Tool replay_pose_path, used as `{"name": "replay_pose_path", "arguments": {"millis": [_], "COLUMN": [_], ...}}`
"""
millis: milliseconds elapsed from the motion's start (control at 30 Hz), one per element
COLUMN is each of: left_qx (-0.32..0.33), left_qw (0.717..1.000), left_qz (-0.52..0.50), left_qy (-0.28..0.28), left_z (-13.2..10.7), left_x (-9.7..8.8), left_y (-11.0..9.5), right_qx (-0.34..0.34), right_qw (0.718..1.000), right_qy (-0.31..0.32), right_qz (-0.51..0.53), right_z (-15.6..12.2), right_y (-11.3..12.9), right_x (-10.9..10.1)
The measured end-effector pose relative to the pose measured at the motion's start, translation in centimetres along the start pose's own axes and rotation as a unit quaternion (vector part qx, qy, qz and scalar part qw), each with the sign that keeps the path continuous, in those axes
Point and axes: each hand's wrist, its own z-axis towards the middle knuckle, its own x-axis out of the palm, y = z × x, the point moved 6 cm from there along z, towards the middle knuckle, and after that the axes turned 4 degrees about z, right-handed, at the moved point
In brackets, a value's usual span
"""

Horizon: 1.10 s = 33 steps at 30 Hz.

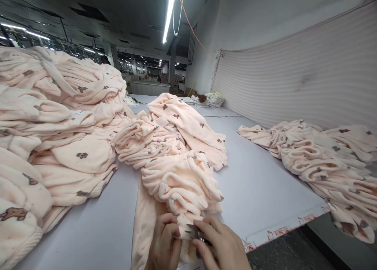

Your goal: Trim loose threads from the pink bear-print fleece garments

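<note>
A pale pink fleece garment (179, 179) with a small brown animal print lies bunched on the table in front of me. At its near end, my left hand (166, 238) is closed, pinching the fabric between thumb and fingers. My right hand (219, 240) is closed around small thread snips (193, 230). Their dark blades point left, towards the left fingertips, and lie over the cloth. The snips' handle is mostly hidden by the right fingers. Blur hides the fabric just below the blades.
A tall heap of the same pink fleece (79, 152) fills the left side. More bunched fleece (318, 156) lies at the right, hanging over the edge of the white table (253, 191). Folded cloths (215, 100) sit at the back. A striped sheet (294, 77) covers the right wall.
</note>
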Motion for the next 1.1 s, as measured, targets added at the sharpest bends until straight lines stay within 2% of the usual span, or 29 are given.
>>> {"name": "replay_pose_path", "arguments": {"millis": [100,200,267,367,467,567,733,867,1000,1067,1100], "left_qx": [0.011,0.008,0.024,0.064,0.054,0.031,0.073,0.054,0.049,0.002,-0.046], "left_qw": [1.000,1.000,1.000,0.997,0.998,0.999,0.995,0.997,0.997,0.997,0.992], "left_qz": [-0.004,-0.015,-0.016,-0.009,-0.003,0.014,0.030,0.020,-0.004,-0.043,-0.077], "left_qy": [-0.016,-0.017,0.005,0.046,0.042,0.029,0.061,0.053,0.057,0.064,0.086], "left_z": [0.2,0.4,0.4,0.3,0.3,0.4,0.8,0.9,0.8,0.8,0.9], "left_x": [-0.6,-0.9,-0.9,-0.6,-0.6,-0.7,-0.6,-0.8,-0.8,-0.7,-0.3], "left_y": [-0.2,0.2,0.4,0.4,0.4,0.2,-0.5,-0.3,0.2,0.8,1.3], "right_qx": [0.013,0.017,0.003,-0.020,-0.033,-0.017,-0.003,0.000,0.030,0.043,0.045], "right_qw": [0.997,0.999,0.999,0.996,0.993,0.993,0.993,0.993,0.998,0.998,0.998], "right_qy": [-0.027,-0.017,-0.010,-0.028,-0.010,0.007,0.046,0.023,0.013,0.000,-0.012], "right_qz": [-0.072,-0.036,-0.033,-0.085,-0.116,-0.117,-0.113,-0.114,-0.060,-0.036,-0.030], "right_z": [0.0,-0.3,-0.4,-0.2,0.3,0.6,0.6,0.7,0.0,-0.3,-0.3], "right_y": [-0.3,-0.9,-0.9,-0.2,0.5,0.6,0.5,0.6,-0.3,-1.1,-1.5], "right_x": [0.9,1.5,1.5,1.0,0.9,0.5,0.6,0.5,0.9,1.3,1.4]}}
